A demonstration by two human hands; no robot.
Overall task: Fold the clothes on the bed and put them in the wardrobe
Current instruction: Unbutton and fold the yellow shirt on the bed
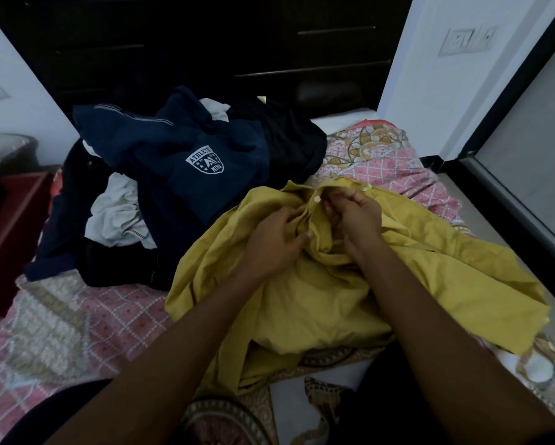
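A person's left hand [274, 236] and right hand [356, 216] pinch the buttoned front of a mustard-yellow shirt [317, 300], fingers curled into the cloth beside a white button [317, 199], as the garment lies crumpled near the bed's [77, 322] front right edge. Behind it, toward the far left of the patterned bedspread, a navy sweatshirt [186, 155], a white garment [118, 213] and other dark clothes sit in an unfolded heap. Nothing appears folded or stowed yet, so the job looks barely begun, with the dark wardrobe [205, 43] waiting beyond.
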